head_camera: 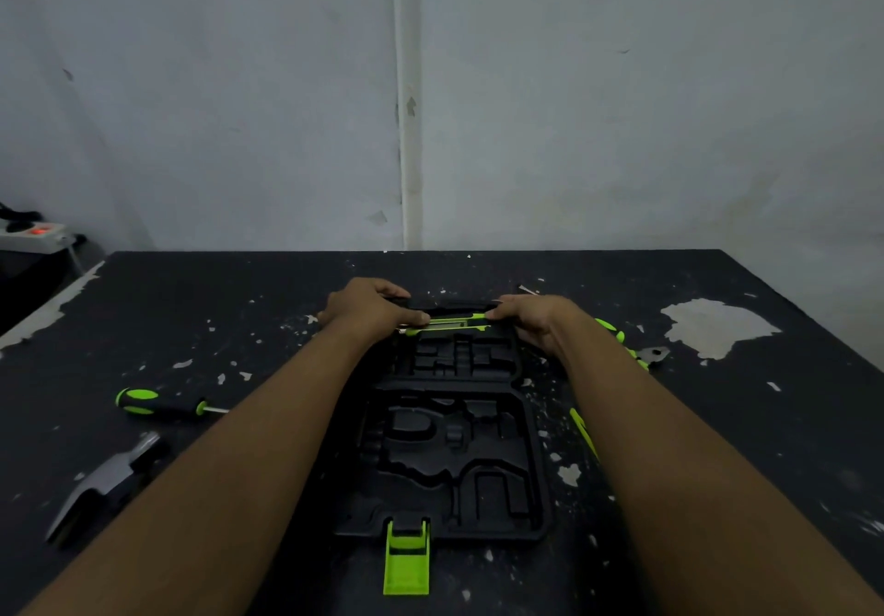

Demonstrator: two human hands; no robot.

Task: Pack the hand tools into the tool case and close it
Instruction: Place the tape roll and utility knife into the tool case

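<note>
Latch (406, 558) lies on flaking table (717, 424); wall (191, 89) perhaps peeling.

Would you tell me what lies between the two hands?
In the head view, a slim green tool spans from left hand to right hand.

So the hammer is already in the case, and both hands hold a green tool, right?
No. The head view shows the hammer lying on the table, left of the case. The left hand and right hand do hold the green tool.

Tool case (478, 486) open flat — slim green tool (454, 321) across far half, screwdriver (158, 402), hammer (105, 481) left
</note>
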